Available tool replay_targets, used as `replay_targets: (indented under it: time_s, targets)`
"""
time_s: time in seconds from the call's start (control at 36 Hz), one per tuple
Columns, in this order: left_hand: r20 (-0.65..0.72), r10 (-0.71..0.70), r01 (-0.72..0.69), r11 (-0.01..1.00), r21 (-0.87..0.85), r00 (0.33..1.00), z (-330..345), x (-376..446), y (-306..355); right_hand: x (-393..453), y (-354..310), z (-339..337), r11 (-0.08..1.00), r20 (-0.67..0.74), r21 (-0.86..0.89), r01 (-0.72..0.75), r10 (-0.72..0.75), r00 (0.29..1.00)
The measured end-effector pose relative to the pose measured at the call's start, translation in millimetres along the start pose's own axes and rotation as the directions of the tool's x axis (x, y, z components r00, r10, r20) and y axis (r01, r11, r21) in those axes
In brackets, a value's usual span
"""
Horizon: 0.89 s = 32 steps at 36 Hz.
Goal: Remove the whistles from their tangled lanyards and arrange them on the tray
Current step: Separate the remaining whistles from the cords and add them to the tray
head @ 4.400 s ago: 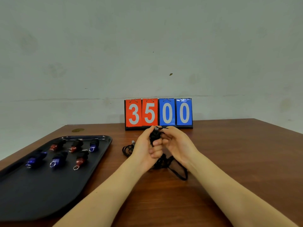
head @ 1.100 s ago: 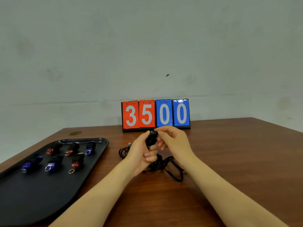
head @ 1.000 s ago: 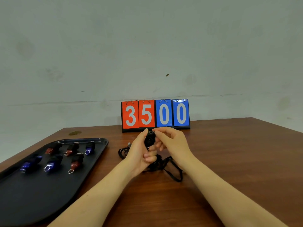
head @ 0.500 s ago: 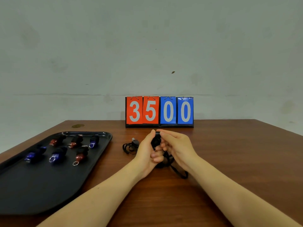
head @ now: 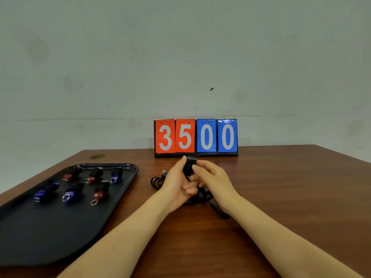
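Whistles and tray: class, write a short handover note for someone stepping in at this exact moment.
Left hand grips a black whistle; right hand pinches it too.
Black lanyards lie tangled on the table under and beside the hands.
Done: six whistles, three red and three blue, sit in two rows on the black tray.
Left: free the held whistle, place it on the tray, check the tangle for more.

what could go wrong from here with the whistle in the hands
1. The black whistle is gripped by both hands, left and right, with its lanyard trailing to the table; a hard tug might tighten the tangle.
2. If it slips, it could drop onto the wooden table, short of the tray.
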<state>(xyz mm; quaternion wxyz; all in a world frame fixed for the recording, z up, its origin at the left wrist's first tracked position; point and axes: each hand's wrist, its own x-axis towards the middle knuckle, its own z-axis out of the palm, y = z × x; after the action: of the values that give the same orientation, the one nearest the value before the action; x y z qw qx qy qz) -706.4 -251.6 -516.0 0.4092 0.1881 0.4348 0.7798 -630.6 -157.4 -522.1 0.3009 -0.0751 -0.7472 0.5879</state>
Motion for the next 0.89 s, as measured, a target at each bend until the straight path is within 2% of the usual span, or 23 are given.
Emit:
replay_targets:
  time_s: [0.14, 0.22, 0.28, 0.42, 0.53, 0.58, 0.67, 0.75, 0.78, 0.81, 0.83, 0.89]
  targets:
    - [0.042, 0.006, -0.009, 0.997, 0.076, 0.999, 0.1, 0.6, 4.2, 3.2, -1.2, -0.5, 0.994, -0.035, -0.079, 0.071, -0.074, 0.997]
    - [0.051, -0.032, 0.023, 0.986, 0.167, 0.998, 2.2, 0.4, 4.2, 4.5, -4.2, -3.9, 0.996, -0.05, -0.067, 0.054, -0.058, 0.997]
    - [0.035, -0.008, 0.0, 0.969, 0.246, 0.999, 4.3, 0.6, 3.9, 6.0, -3.6, -6.2, 0.999, -0.061, -0.039, 0.037, -0.04, 0.997]
    - [-0.054, 0.258, -0.204, 0.86, 0.468, 0.965, 10.2, -8.5, 3.8, 3.4, -8.7, -9.0, 1.0, -0.133, 0.001, 0.013, -0.013, 0.991]
    - [-0.102, 0.459, -0.325, 0.751, 0.574, 0.882, 4.9, -19.0, 10.4, -1.2, -17.6, -5.4, 0.993, -0.197, 0.114, 0.012, 0.011, 0.98]
    - [-0.116, 0.563, -0.394, 0.697, 0.599, 0.818, 0.1, -23.5, 20.4, -3.0, -25.7, 4.8, 0.991, -0.203, 0.133, -0.007, 0.034, 0.979]
    - [-0.2, 0.606, -0.417, 0.715, 0.561, 0.77, -2.0, -28.6, 38.5, -13.3, -37.6, 20.2, 0.987, -0.165, 0.157, -0.036, 0.062, 0.984]
    - [-0.234, 0.548, -0.328, 0.735, 0.593, 0.803, -10.0, -41.3, 57.8, -26.9, -50.8, 34.4, 0.993, -0.077, 0.109, -0.043, 0.052, 0.996]
    - [-0.22, 0.54, -0.292, 0.703, 0.648, 0.813, -15.9, -50.8, 63.3, -31.9, -55.9, 39.7, 0.997, -0.043, 0.07, -0.045, 0.048, 0.998]
    - [-0.183, 0.552, -0.264, 0.631, 0.729, 0.813, -22.5, -59.5, 68.8, -34.3, -59.9, 44.2, 0.998, -0.007, 0.036, -0.045, 0.045, 0.999]
    - [-0.136, 0.572, -0.231, 0.521, 0.822, 0.809, -31.4, -71.0, 74.0, -38.6, -64.8, 50.3, 0.999, 0.03, 0.009, -0.051, 0.05, 0.998]
    - [-0.015, 0.599, -0.146, 0.218, 0.965, 0.8, -56.3, -98.6, 87.9, -45.4, -73.4, 67.6, 0.998, 0.098, -0.021, -0.065, 0.067, 0.993]
